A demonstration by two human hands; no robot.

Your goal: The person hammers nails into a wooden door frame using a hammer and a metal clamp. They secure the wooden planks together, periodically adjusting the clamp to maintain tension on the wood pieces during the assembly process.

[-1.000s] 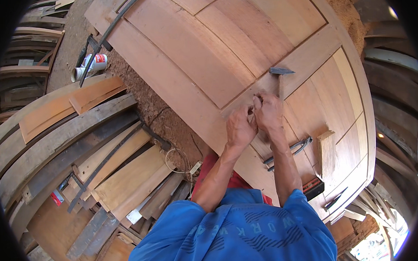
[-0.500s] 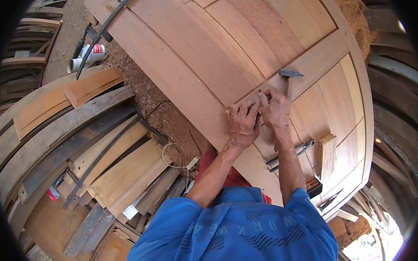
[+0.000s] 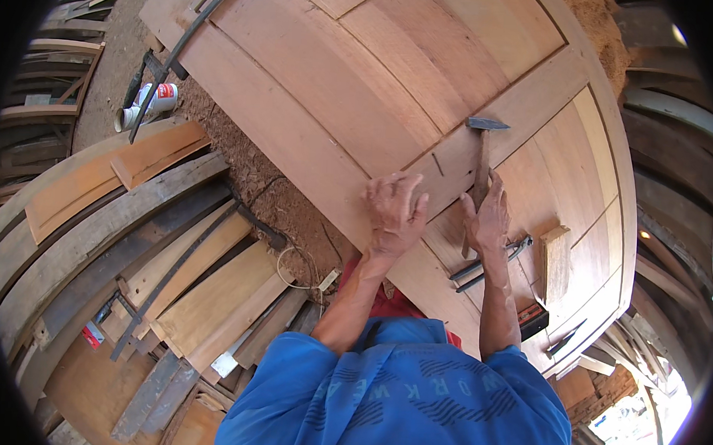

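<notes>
A large panelled wooden door [image 3: 274,111] lies flat in front of me. On its cross rail is a hammer [image 3: 484,152], its dark metal head at the far end and its wooden handle pointing back toward me. My right hand [image 3: 490,216] is at the handle, thumb and fingers apart on either side of it, not closed round it. My left hand [image 3: 394,212] hovers over or rests on the near rail, fingers spread and holding nothing. Between the hands and the hammer head shows a short thin dark piece [image 3: 438,164], too small to tell whether a nail or a peg.
A wood block [image 3: 555,264] and a thin metal tool [image 3: 490,265] lie on the door near my right forearm. A dark box [image 3: 533,320] is beside them. A long clamp bar [image 3: 198,29] crosses the far left corner. Stacked boards [image 3: 218,296] and a white tub [image 3: 161,97] are at left.
My hands were together at the rail, fingers pinched. They have come apart: the left drew back and opened, the right moved back to the hammer handle. The thin dark piece is now uncovered.
</notes>
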